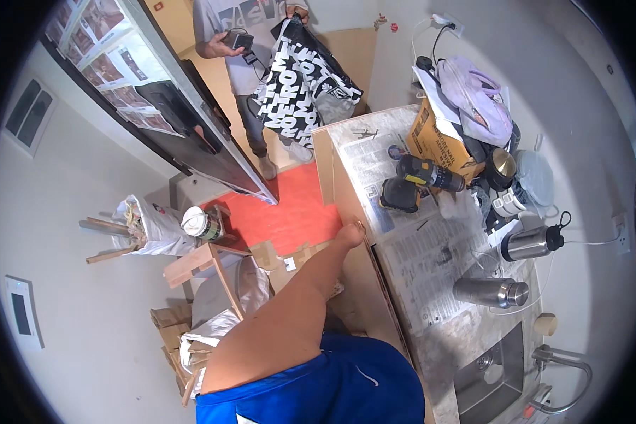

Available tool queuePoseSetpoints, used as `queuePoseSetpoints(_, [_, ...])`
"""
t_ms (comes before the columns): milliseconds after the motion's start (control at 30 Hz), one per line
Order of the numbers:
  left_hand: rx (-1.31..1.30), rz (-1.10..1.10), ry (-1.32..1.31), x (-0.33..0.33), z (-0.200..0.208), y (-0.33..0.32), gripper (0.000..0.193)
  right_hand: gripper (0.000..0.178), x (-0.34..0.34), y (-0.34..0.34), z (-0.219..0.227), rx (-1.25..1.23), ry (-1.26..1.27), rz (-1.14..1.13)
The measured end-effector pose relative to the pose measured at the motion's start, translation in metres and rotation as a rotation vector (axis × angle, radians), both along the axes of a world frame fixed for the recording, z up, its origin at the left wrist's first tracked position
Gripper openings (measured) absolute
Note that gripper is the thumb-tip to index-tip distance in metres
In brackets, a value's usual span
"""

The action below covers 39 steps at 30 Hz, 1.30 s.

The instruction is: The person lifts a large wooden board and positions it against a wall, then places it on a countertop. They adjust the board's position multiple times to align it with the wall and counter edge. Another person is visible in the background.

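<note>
My left arm reaches forward from the blue sleeve, and my left hand [351, 233] is closed at the front edge of the counter, against the brown panel [346, 201] that covers its side. A small tan bit shows at the fingertips; what they grip is too small to make out. My right hand is out of sight. Just beyond my left hand, a black and yellow cordless drill [431, 174] lies on newspaper [431, 261] spread over the countertop. A few small screws or bits [364, 133] lie near the counter's far end.
Two steel bottles [533, 244], a cardboard box [438, 145] and a lilac backpack [477, 99] crowd the counter's wall side, with a sink [491, 374] nearer. Another person [244, 78] holds a black-and-white bag [290, 92] by the open door [169, 92]. A wooden stool [219, 275] stands left.
</note>
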State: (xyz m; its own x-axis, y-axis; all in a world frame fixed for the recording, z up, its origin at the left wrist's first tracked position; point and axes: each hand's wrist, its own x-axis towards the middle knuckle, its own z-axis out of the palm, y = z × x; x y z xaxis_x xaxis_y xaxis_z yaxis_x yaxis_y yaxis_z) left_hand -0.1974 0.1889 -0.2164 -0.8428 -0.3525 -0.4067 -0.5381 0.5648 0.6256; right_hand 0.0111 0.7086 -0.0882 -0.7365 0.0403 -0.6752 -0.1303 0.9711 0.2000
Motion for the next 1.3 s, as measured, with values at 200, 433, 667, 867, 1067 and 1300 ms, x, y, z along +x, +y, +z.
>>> queuePoseSetpoints(200, [0.047,-0.035,-0.123,-0.007,-0.02,-0.021,0.072,0.058,-0.004,0.013,0.002,-0.054,-0.002,0.023])
queuePoseSetpoints(433, [-0.001,0.149,0.043,0.069,0.041,0.017,0.065,0.062,0.0,0.044,0.008,-0.111,0.01,-0.001])
queuePoseSetpoints(667, [-0.105,-0.256,-0.371,0.2,0.01,0.019,0.059,0.066,0.001,0.068,0.001,-0.219,0.004,-0.009])
queuePoseSetpoints(867, [-0.18,-0.393,-0.499,0.275,-0.01,0.036,0.055,0.069,0.005,0.106,-0.001,-0.437,-0.018,-0.151])
queuePoseSetpoints(1067, [-0.168,-0.325,-0.336,0.284,0.015,0.051,0.056,0.072,0.002,0.13,0.023,-1.065,-0.201,-0.674])
queuePoseSetpoints(1300, [-0.081,-0.276,-0.407,0.266,0.063,0.098,0.066,0.081,-0.039,0.055,0.207,-1.572,-0.078,-0.394])
